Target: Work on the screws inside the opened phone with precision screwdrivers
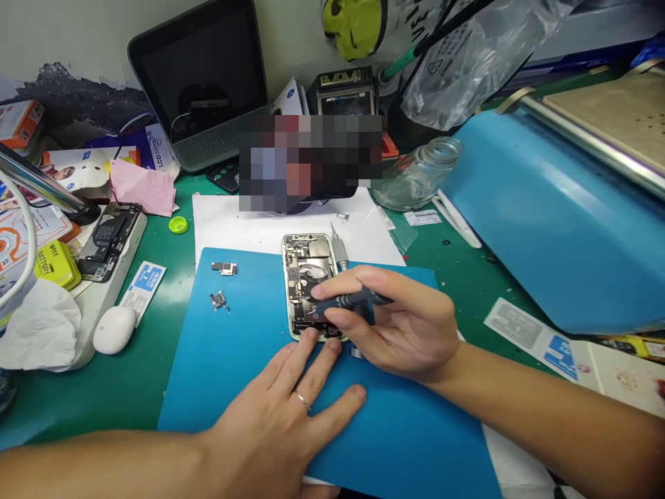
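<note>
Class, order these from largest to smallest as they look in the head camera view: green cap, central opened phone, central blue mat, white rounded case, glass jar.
1. Central blue mat
2. Central opened phone and glass jar: too alike to rank
3. White rounded case
4. Green cap

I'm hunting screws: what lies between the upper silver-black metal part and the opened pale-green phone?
Between part and phone, the head view shows only bare blue mat.

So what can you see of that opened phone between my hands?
The opened phone lies flat, insides up, on the blue mat, its top end reaching over white paper. A pale rim frames metal plates and dark parts. Left fingertips meet its near edge; the right hand holds a dark tool over it, partly hiding it.
</note>
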A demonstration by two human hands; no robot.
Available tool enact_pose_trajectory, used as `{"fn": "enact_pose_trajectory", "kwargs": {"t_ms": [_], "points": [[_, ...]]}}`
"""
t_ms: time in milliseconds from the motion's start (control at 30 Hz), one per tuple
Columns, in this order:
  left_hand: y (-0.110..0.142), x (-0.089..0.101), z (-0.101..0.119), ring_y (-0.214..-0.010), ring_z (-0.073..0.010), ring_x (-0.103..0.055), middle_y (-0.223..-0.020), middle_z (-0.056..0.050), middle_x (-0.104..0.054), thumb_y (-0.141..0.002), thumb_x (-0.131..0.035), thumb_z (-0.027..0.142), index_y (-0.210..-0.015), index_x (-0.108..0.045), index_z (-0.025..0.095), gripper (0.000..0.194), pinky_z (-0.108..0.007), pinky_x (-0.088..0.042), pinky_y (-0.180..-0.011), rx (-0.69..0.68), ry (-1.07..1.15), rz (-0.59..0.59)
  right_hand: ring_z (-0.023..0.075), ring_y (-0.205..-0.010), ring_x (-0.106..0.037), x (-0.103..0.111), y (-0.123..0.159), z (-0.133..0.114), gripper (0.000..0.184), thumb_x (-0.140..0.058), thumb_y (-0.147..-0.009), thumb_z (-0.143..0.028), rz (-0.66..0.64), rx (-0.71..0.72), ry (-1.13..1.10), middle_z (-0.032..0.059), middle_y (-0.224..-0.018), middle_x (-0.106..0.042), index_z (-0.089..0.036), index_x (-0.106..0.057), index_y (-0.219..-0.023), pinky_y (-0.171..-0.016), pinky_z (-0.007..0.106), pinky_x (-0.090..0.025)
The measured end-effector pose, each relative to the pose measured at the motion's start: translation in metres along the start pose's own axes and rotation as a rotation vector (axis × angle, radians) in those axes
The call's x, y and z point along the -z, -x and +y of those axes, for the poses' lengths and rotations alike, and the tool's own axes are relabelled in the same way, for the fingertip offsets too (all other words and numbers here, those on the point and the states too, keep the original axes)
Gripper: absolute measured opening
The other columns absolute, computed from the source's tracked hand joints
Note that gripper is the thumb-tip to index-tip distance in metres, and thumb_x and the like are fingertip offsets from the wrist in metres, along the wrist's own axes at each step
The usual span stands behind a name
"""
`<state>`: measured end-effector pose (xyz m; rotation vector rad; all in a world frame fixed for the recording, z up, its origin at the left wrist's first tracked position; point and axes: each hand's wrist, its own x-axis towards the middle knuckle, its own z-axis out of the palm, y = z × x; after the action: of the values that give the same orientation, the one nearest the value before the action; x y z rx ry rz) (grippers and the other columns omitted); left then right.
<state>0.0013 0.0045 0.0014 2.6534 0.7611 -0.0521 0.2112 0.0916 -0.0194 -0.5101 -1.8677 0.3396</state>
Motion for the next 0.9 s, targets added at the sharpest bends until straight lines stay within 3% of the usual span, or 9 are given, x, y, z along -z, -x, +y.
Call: {"fn": "enact_pose_trajectory", "kwargs": {"t_ms": [133,267,467,700,900], "points": [[0.0008,-0.0004,0.0023,-0.16,-0.0411,0.003,-0.172,-0.025,-0.001,-0.089,-0.066,0.058,-0.163,-0.022,0.021,0.094,-0.054,-0.016,-0.127,0.006,0.012,0.011,0.0189,-0.091,-0.077,-0.0004,0.0006,0.0006,0.078,-0.069,-0.09,-0.004,-0.041,-0.034,-0.046,0.0082,-0.108,-0.078,-0.029,-0.038,-0.157,-0.076,0.031,-0.069],[-0.0001,-0.0016,0.0037,-0.159,-0.0432,-0.003,-0.172,-0.025,-0.004,-0.088,-0.068,0.058,-0.163,-0.022,0.021,0.095,-0.054,-0.019,-0.126,0.017,0.019,0.004,0.0192,-0.093,-0.078,-0.0035,-0.0002,-0.0008,0.077,-0.067,-0.092,-0.005,-0.084,-0.049,-0.082,0.0077,-0.11,-0.079,-0.031,-0.036,-0.158,-0.076,0.031,-0.07],[-0.001,-0.0026,0.0018,-0.157,-0.0472,-0.012,-0.172,-0.023,-0.004,-0.09,-0.064,0.057,-0.164,-0.021,0.022,0.092,-0.057,-0.025,-0.123,0.021,0.042,0.001,0.0201,-0.095,-0.079,-0.0079,-0.001,-0.0021,0.068,-0.063,-0.096,-0.008,-0.121,-0.028,-0.045,0.0105,-0.11,-0.079,-0.026,-0.035,-0.157,-0.078,0.031,-0.069],[0.0,0.0004,0.0015,-0.158,-0.0453,-0.01,-0.172,-0.024,-0.007,-0.093,-0.06,0.058,-0.164,-0.022,0.023,0.088,-0.057,-0.026,-0.123,0.02,0.036,-0.004,0.0182,-0.093,-0.079,-0.0084,-0.0004,-0.0011,0.06,-0.06,-0.099,-0.011,-0.126,0.001,0.002,0.0116,-0.106,-0.079,-0.019,-0.037,-0.153,-0.078,0.028,-0.069],[0.0001,0.0005,0.002,-0.158,-0.0454,-0.009,-0.171,-0.025,-0.007,-0.093,-0.061,0.059,-0.164,-0.02,0.023,0.09,-0.057,-0.026,-0.123,0.019,0.024,-0.018,0.0175,-0.093,-0.079,-0.0072,-0.0018,-0.0013,0.052,-0.059,-0.1,-0.012,-0.143,-0.014,0.017,0.0095,-0.109,-0.079,-0.021,-0.042,-0.148,-0.076,0.028,-0.069]]}}
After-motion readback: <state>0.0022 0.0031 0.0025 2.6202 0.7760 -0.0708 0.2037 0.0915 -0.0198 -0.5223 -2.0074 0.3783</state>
